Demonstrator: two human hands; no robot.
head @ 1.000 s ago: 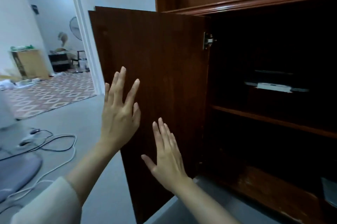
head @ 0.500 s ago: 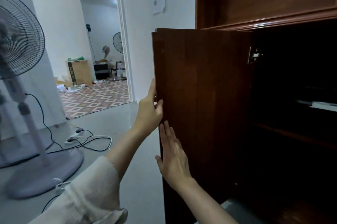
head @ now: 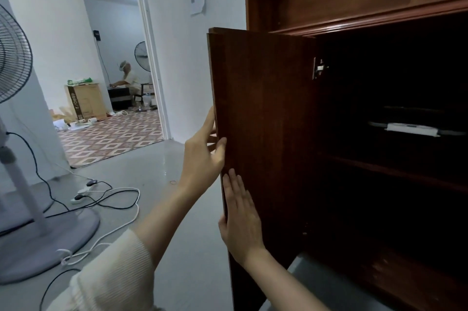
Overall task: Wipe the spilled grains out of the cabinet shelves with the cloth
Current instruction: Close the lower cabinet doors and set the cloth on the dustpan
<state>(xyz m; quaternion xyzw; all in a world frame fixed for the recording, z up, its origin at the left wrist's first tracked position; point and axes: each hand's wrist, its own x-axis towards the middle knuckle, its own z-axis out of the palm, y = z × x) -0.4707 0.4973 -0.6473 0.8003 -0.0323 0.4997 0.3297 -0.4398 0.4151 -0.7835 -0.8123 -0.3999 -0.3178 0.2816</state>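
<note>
Shelves [head: 395,175] sit dark inside the cabinet on yr right, w/ a white flat item [head: 412,129] on the upper one. The door [head: 266,121] stands open. Yr left hand [head: 202,156] pinches its free edge, thumb on the inner face. Yr right hand [head: 240,224] lies flat on it, fingers straight.

The cabinet door [head: 266,121] is dark reddish-brown with fine vertical grain. Right of it the cabinet's inside is almost black, the shelf [head: 395,174] edge a warmer red-brown, and a white object [head: 411,129] lies above it. Left of the door the floor [head: 157,166] is plain pale grey and the wall [head: 177,57] white. Farther left lies a patterned floor [head: 111,136] of red-brown and cream diamonds (a repeating lattice). Below-left of the door are a cream ribbed sleeve [head: 111,275], a white cable [head: 121,224] and a black cable [head: 45,184].
</note>
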